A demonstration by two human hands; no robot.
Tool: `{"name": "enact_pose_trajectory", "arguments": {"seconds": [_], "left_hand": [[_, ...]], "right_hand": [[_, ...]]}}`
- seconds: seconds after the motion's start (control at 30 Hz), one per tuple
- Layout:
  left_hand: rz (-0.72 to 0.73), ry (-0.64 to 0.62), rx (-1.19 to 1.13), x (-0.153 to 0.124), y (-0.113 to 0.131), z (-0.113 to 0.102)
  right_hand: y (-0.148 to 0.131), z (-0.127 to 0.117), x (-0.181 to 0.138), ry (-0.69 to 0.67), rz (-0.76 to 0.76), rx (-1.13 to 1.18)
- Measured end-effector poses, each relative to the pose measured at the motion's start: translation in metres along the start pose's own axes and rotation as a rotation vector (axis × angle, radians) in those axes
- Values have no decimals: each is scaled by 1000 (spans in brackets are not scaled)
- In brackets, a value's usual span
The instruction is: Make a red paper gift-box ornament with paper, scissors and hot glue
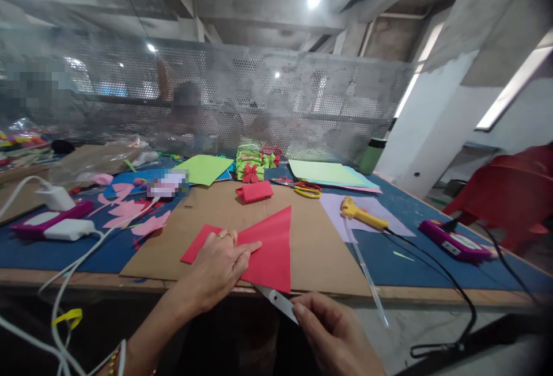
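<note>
brown cardboard (326,249) on a blue table (397,272) bears red paper (274,243), its long axis running left to right, flaring rightward. my left hand (220,264) presses it, index extended; my right hand (330,327) pinches a metal strip (283,307) slanting leftward to the paper's near edge.

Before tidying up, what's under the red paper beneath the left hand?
Brown cardboard shows beside the red paper under the left hand. A grey strip in the right hand reaches its near edge. Anything directly underneath is covered.
</note>
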State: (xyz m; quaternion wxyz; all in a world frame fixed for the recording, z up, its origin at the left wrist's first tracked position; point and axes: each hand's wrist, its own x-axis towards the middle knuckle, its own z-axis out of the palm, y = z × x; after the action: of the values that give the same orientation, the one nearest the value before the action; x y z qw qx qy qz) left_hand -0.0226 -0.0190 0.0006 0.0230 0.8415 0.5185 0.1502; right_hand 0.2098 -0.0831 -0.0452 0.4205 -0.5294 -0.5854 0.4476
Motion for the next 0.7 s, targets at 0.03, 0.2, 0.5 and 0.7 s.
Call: {"name": "enact_pose_trajectory", "arguments": {"seconds": [0.03, 0.2, 0.5, 0.7], "left_hand": [[-2, 4, -5, 0, -1, 1], [-5, -9, -69, -1, -6, 3], [19, 7, -128, -1, -8, -2], [-69, 129, -38, -11, -43, -12]], "right_hand": [[-1, 3, 1, -11, -2, -2], [-8, 19, 6, 61, -10, 56], [-11, 23, 3, 34, 8, 32], [-9, 28, 7, 54, 6, 7]]}}
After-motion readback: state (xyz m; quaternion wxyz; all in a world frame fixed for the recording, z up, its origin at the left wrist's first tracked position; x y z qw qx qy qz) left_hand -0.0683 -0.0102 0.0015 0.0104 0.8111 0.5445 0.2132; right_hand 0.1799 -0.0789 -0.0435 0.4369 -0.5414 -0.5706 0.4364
